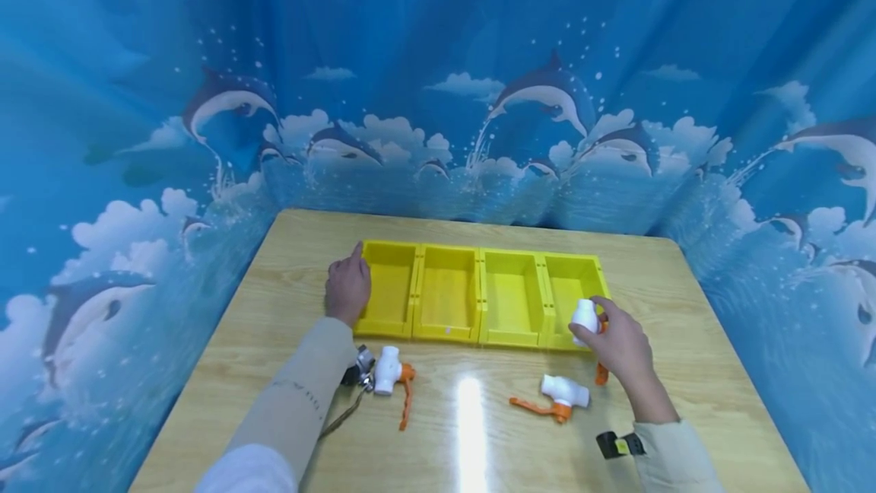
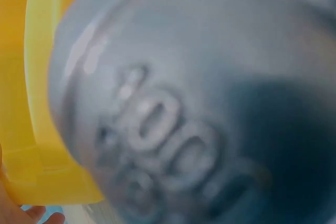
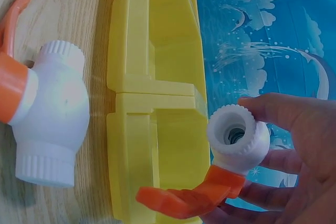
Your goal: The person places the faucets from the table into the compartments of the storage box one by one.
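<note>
My right hand point(image 1: 624, 345) grips a white ball valve point(image 1: 585, 316) with an orange lever, raised at the front of the rightmost yellow bin point(image 1: 605, 280). In the right wrist view, thumb and fingers hold that valve point(image 3: 242, 148) with its open round end showing. My left hand point(image 1: 347, 289) rests against the left end of the yellow bin row, one finger straight along the leftmost bin point(image 1: 385, 330). In the left wrist view, fingertips point(image 2: 35, 212) show below the bin wall. A silver metal fitting point(image 2: 157, 129) with raised digits fills most of that view, blurred.
On the table point(image 1: 479, 432) in front of the bins lie two more white ball valves with orange levers, one at left point(image 1: 388, 371) and one at right point(image 1: 564, 390). The silver fitting lies under my left wrist. A blue dolphin curtain point(image 1: 438, 97) surrounds the table.
</note>
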The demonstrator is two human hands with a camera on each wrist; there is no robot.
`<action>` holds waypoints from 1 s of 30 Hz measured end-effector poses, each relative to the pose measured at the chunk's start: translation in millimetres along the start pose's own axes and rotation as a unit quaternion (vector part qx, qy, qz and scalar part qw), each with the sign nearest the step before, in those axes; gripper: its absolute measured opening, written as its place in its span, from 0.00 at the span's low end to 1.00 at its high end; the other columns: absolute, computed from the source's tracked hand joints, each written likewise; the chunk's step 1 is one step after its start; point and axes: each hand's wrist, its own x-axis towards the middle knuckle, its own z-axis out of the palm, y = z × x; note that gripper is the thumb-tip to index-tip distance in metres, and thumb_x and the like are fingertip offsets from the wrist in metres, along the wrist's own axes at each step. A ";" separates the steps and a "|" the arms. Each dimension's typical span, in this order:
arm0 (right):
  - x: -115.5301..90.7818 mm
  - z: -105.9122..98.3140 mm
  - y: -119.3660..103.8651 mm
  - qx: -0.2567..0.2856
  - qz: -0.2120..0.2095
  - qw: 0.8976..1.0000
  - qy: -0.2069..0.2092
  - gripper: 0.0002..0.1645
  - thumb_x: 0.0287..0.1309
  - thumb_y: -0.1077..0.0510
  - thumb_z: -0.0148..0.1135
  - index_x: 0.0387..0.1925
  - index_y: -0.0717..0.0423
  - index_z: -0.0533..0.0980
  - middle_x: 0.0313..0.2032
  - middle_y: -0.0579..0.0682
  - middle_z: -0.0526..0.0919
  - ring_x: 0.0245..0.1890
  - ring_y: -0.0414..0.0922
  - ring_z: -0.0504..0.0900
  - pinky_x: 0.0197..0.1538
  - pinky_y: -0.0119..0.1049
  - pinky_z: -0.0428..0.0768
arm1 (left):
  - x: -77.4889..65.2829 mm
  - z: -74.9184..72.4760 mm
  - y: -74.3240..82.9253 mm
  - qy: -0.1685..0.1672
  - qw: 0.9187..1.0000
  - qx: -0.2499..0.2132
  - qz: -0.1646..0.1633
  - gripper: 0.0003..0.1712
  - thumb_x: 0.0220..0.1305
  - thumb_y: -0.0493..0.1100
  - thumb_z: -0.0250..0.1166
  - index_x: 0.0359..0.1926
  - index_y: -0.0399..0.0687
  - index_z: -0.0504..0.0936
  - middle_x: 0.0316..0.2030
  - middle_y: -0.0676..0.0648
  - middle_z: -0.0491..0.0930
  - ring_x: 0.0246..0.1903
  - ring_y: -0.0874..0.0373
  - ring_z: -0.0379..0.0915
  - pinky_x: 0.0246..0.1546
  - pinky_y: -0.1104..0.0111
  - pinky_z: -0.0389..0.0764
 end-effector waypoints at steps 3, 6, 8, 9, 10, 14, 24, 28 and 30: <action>1.0 1.3 0.3 0.003 -0.001 1.000 -0.001 0.46 0.56 0.44 0.67 0.67 0.65 0.62 0.50 0.67 0.75 0.39 0.56 0.73 0.35 0.42 0.75 | -1.2 0.3 0.0 0.001 1.000 0.001 0.001 0.27 0.78 0.47 0.41 0.75 0.52 0.57 0.59 0.38 0.75 0.63 0.36 0.61 0.60 0.41 0.65; 1.4 1.0 -0.5 0.004 -0.001 1.000 -0.003 0.46 0.57 0.43 0.67 0.68 0.65 0.62 0.50 0.67 0.75 0.39 0.56 0.73 0.35 0.42 0.75 | -1.4 0.3 -0.3 0.004 1.000 0.000 0.001 0.27 0.78 0.47 0.41 0.75 0.53 0.57 0.59 0.38 0.74 0.63 0.37 0.61 0.61 0.41 0.65; 1.2 0.7 -0.7 0.004 0.000 1.000 -0.004 0.47 0.57 0.43 0.67 0.68 0.65 0.61 0.50 0.67 0.74 0.39 0.56 0.73 0.35 0.42 0.75 | -1.3 0.0 0.0 0.006 1.000 -0.003 0.002 0.27 0.78 0.48 0.41 0.75 0.53 0.57 0.60 0.39 0.74 0.63 0.37 0.61 0.61 0.41 0.65; 1.0 0.3 -0.7 0.004 0.001 1.000 -0.005 0.47 0.57 0.43 0.67 0.68 0.65 0.61 0.50 0.67 0.74 0.39 0.56 0.73 0.35 0.42 0.75 | -1.3 -0.3 0.1 0.006 1.000 -0.006 0.003 0.27 0.78 0.48 0.41 0.75 0.53 0.57 0.60 0.39 0.74 0.63 0.37 0.61 0.61 0.41 0.65; 0.8 0.1 -0.6 0.004 0.002 1.000 -0.005 0.47 0.57 0.43 0.67 0.68 0.65 0.61 0.50 0.67 0.74 0.39 0.56 0.73 0.35 0.42 0.75 | -1.0 0.0 -0.1 0.007 1.000 -0.008 0.003 0.27 0.78 0.48 0.41 0.74 0.53 0.57 0.60 0.39 0.74 0.63 0.37 0.61 0.60 0.41 0.65; 0.7 0.2 -0.2 0.006 0.007 1.000 -0.008 0.46 0.57 0.43 0.67 0.68 0.64 0.62 0.50 0.66 0.75 0.39 0.55 0.73 0.35 0.42 0.75 | -0.7 0.2 -0.7 0.004 1.000 -0.008 0.005 0.27 0.78 0.48 0.41 0.75 0.53 0.57 0.60 0.39 0.74 0.63 0.37 0.61 0.60 0.41 0.65; 2.6 0.3 1.0 0.005 0.004 1.000 -0.009 0.47 0.57 0.42 0.66 0.68 0.65 0.61 0.50 0.67 0.74 0.38 0.55 0.73 0.34 0.42 0.75 | 0.4 3.0 -2.0 0.003 1.000 -0.009 0.000 0.27 0.78 0.48 0.41 0.75 0.54 0.57 0.59 0.40 0.75 0.63 0.38 0.61 0.59 0.41 0.66; 3.2 1.5 0.2 0.008 0.006 1.000 -0.010 0.46 0.57 0.43 0.66 0.68 0.65 0.62 0.51 0.67 0.74 0.39 0.56 0.73 0.35 0.42 0.75 | 1.1 3.7 -2.9 0.009 1.000 -0.010 0.003 0.27 0.78 0.48 0.41 0.74 0.53 0.58 0.59 0.39 0.75 0.62 0.37 0.62 0.58 0.41 0.67; 3.5 2.5 -0.5 0.007 0.008 1.000 -0.010 0.45 0.57 0.43 0.66 0.68 0.64 0.62 0.51 0.67 0.74 0.39 0.56 0.73 0.36 0.43 0.75 | 0.9 4.1 -3.3 0.012 1.000 -0.013 0.003 0.27 0.78 0.48 0.42 0.74 0.53 0.58 0.58 0.39 0.76 0.62 0.37 0.62 0.58 0.41 0.67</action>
